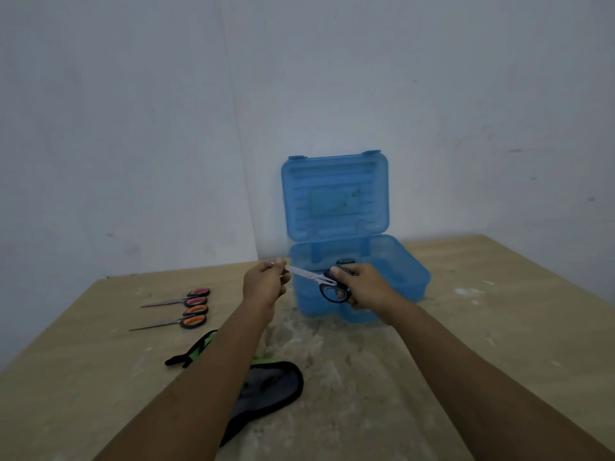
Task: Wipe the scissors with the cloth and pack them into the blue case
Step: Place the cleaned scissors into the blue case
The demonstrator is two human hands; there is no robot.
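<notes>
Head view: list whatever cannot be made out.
All in the head view.
Cloth: middle hidden under the left forearm.
Black scissors: blade tip covered by the left hand.
Blue case contents: right hand blocks the inside; only one dark handle shows.
</notes>
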